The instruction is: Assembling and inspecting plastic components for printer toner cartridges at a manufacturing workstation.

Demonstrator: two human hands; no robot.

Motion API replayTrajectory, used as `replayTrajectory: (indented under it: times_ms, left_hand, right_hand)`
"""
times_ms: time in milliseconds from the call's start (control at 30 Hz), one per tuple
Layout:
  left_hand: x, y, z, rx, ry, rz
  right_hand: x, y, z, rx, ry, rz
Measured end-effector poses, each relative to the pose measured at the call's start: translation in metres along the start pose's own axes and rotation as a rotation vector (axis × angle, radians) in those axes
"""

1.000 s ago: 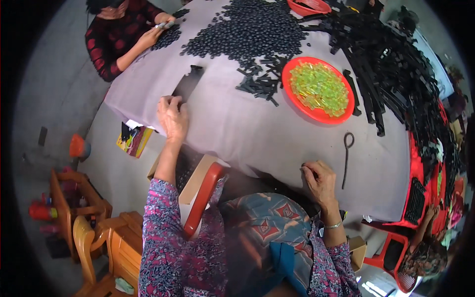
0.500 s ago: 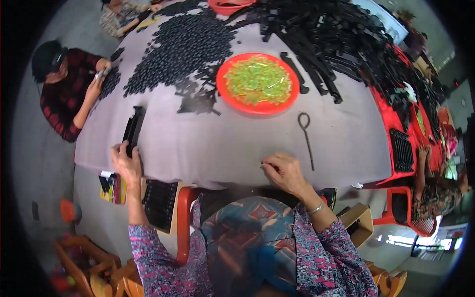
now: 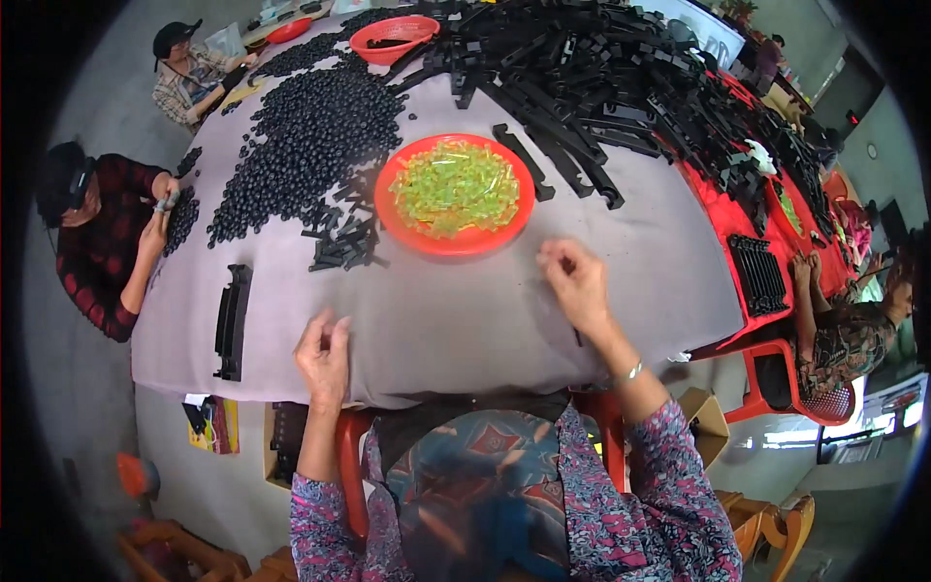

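Note:
My left hand (image 3: 323,361) is just above the near part of the cloth, thumb and fingers a little apart, with nothing visible in it. To its left a long black plastic channel piece (image 3: 232,322) lies on the table, apart from the hand. My right hand (image 3: 579,286) is closed around the looped end of a thin metal rod (image 3: 579,339); most of the rod is hidden by the hand and wrist. Ahead, between the hands, a red plate (image 3: 456,242) holds a heap of small yellow-green translucent pieces (image 3: 456,184).
Small round black parts (image 3: 310,136) are heaped at the far left, with short black pieces (image 3: 341,236) nearer me. Long black parts (image 3: 582,87) pile up at the far right, beyond a red basket (image 3: 396,34). Co-workers sit at the left (image 3: 107,242) and right (image 3: 844,330).
My left hand has let go of the black channel piece and moved right. My right hand has reached forward onto the looped rod. The whole view has shifted.

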State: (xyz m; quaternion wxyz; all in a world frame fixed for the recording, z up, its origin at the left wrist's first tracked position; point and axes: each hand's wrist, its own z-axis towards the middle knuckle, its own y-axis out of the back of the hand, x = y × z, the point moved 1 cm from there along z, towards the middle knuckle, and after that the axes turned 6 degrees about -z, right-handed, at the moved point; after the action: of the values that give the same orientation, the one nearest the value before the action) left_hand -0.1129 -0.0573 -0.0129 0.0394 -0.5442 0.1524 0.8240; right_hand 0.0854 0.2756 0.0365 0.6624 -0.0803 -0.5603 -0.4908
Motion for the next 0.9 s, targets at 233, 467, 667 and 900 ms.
replayTrajectory:
  times_ms: [233, 467, 667, 900]
  left_hand:
    - [-0.013, -0.003, 0.009, -0.103, 0.31, -0.354]
    - [0.003, 0.007, 0.003, -0.018, 0.245, -0.264]
    - [-0.002, 0.006, 0.005, 0.038, 0.266, -0.271]
    - [-0.002, 0.001, 0.005, 0.043, 0.231, -0.283]
  right_hand:
    - [-0.061, 0.009, 0.103, -0.089, 0.055, -0.416]
    - [-0.075, -0.021, 0.127, 0.064, 0.024, -0.586]
    - [-0.084, -0.026, 0.135, -0.042, -0.037, -0.574]
    - [-0.107, -0.012, 0.135, -0.188, -0.076, -0.459]
